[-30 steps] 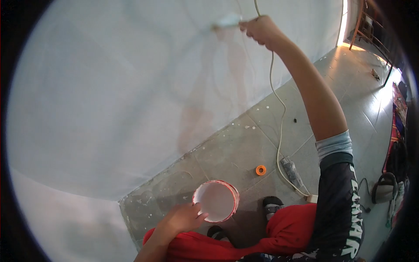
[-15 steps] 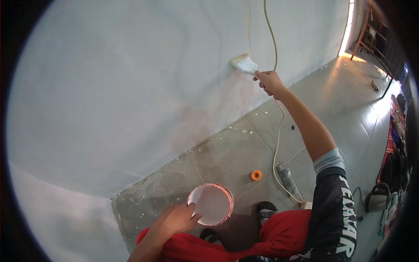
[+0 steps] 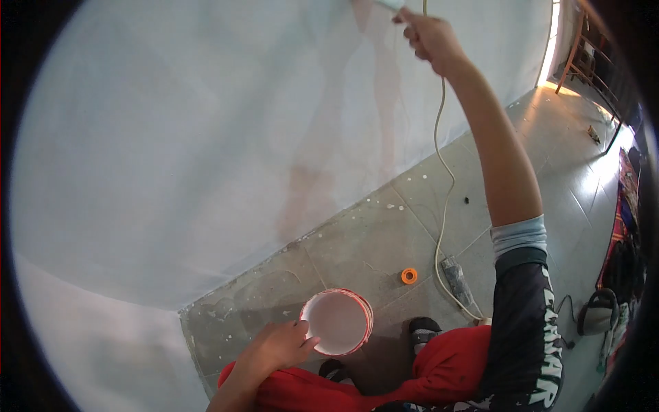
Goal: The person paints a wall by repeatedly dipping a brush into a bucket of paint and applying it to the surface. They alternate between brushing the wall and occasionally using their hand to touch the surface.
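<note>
At the top edge of the head view, my right hand (image 3: pixel 431 38) is closed around the handle of a wide paintbrush (image 3: pixel 390 3). Most of the brush is cut off by the frame, its visible part close to the pale wall (image 3: pixel 206 123). Low in the view, my left hand (image 3: pixel 283 343) grips the near-left rim of a white bucket (image 3: pixel 371 323) with red streaks on its edge. Whitish liquid (image 3: pixel 338 324) lies inside the bucket, which stands upright on the floor before my feet.
A pale cable (image 3: pixel 439 141) runs down the wall and over the tiled floor (image 3: pixel 357 240) to a grey power strip (image 3: pixel 460 283). Nearby lies an orange tape roll (image 3: pixel 409 276). Farther right are a metal frame (image 3: pixel 596 75) and a dark rounded object (image 3: pixel 596 312).
My right hand has risen along the wall, carrying the paintbrush up until it partly leaves the view. My left hand stays at the bucket's rim.
</note>
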`<state>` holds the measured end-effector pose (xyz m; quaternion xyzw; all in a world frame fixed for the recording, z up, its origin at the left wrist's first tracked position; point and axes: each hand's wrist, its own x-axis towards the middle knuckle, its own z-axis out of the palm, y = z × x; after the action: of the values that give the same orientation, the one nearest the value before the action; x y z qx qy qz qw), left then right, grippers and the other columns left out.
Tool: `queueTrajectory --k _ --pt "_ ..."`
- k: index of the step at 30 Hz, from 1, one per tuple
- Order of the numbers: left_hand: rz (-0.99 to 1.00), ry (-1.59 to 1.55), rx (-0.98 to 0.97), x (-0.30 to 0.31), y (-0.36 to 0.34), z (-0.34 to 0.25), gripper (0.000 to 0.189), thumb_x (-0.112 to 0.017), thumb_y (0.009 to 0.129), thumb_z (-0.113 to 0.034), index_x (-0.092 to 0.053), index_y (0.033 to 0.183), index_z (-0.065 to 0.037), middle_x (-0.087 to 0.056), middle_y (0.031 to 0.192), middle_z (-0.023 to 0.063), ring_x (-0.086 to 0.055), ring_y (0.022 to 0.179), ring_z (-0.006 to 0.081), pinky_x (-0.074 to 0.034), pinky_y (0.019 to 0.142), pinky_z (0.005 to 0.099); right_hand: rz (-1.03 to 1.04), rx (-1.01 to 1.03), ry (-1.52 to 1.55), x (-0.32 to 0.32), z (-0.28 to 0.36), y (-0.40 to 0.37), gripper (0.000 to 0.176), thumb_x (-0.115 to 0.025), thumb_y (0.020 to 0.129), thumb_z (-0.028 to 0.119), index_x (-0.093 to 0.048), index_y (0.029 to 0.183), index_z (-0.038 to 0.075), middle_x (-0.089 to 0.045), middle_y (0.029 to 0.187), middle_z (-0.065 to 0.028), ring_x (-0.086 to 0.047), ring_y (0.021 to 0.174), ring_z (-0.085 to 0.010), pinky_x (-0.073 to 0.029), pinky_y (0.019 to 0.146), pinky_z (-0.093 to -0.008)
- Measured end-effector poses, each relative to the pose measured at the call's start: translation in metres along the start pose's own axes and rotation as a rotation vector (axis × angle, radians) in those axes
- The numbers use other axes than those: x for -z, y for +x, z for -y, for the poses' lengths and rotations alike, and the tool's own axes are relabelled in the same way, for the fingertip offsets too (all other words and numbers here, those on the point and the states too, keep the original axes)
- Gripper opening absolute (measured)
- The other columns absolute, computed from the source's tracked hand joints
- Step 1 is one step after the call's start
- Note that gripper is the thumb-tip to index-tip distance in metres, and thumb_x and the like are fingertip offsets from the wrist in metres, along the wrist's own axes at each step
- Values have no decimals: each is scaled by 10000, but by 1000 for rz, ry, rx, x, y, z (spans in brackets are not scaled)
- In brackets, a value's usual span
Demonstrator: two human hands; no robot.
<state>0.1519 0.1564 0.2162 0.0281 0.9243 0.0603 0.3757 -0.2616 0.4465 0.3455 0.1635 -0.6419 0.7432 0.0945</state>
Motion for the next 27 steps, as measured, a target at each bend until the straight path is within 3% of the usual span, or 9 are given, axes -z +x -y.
queueTrajectory --k 4,6,9,15,19,27 --pt "-33 -29 -30 -1 1 5 489 -470 997 -441 -565 1161 10 -650 1012 261 -621 976 452 -492 871 506 -94 -189 -185 -18 -93 -49 414 -575 987 404 -661 1008 -1 -431 619 35 -313 456 -53 -228 391 -250" --pt "-45 -24 -38 -2 2 4 490 -476 994 -441 -568 1150 14 -651 1007 263 -622 972 452 -493 870 506 22 -304 -131 2 -129 -67 423 -582 957 408 -690 954 -1 -507 624 -10 -356 442 -81 -273 384 -272" --pt "-53 -8 -58 -2 2 4 485 -489 988 -439 -577 1115 21 -651 1001 269 -626 958 451 -493 868 508 141 -451 -251 36 -157 -84 425 -585 958 408 -673 940 -8 -477 609 -1 -346 440 -76 -263 381 -276" --pt "-125 -26 -79 -6 -9 7 484 -500 983 -439 -594 1091 24 -654 1008 268 -628 966 445 -486 882 515 188 -742 -443 61 -192 -142 396 -594 962 375 -656 901 -11 -459 596 14 -335 437 -72 -255 389 -267" --pt "-109 -41 -51 -3 -16 8 481 -498 986 -437 -595 1117 17 -654 1030 269 -624 990 447 -482 912 504 304 -809 -501 52 -195 -161 394 -592 960 375 -653 885 -7 -459 591 12 -345 441 -73 -262 394 -266" --pt "-92 -32 -26 -3 -16 10 459 -505 989 -427 -598 1127 1 -653 1069 255 -621 1027 424 -477 939 494 559 -714 -733 18 -200 -175 421 -590 946 402 -664 787 19 -529 604 -18 -456 477 -103 -372 411 -285"
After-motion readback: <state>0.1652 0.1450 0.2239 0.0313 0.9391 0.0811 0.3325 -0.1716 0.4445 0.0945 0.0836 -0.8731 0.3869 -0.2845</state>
